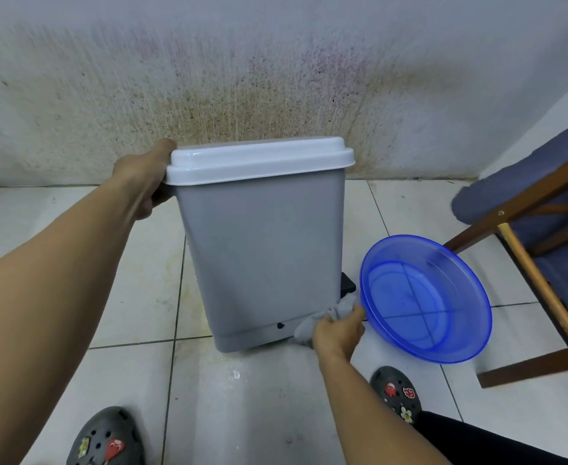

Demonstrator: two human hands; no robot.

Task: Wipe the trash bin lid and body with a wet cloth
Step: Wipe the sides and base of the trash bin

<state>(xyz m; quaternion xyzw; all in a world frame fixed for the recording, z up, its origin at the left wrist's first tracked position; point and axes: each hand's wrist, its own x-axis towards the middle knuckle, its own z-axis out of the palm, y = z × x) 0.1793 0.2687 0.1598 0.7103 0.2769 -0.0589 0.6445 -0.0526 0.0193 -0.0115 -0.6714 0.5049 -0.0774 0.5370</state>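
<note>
Bin: your grey bin (262, 256) stands on the tiled floor (125, 297), white lid (259, 161) closed.
Left hand: your left hand (148, 182) wraps the bin's top left corner, at the lid's rim.
Right hand: your right hand (338, 333) clutches the cloth (323, 317) against the bin's bottom right corner.
Crowding you: blue basin (423, 300) just beside that hand, black pedal (348, 283) behind the cloth, chair (544, 229) further right.

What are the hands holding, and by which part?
The left hand grips the trash bin at its top left corner, under the lid. The right hand clutches a bunched grey cloth at the bin's bottom right corner.
</note>
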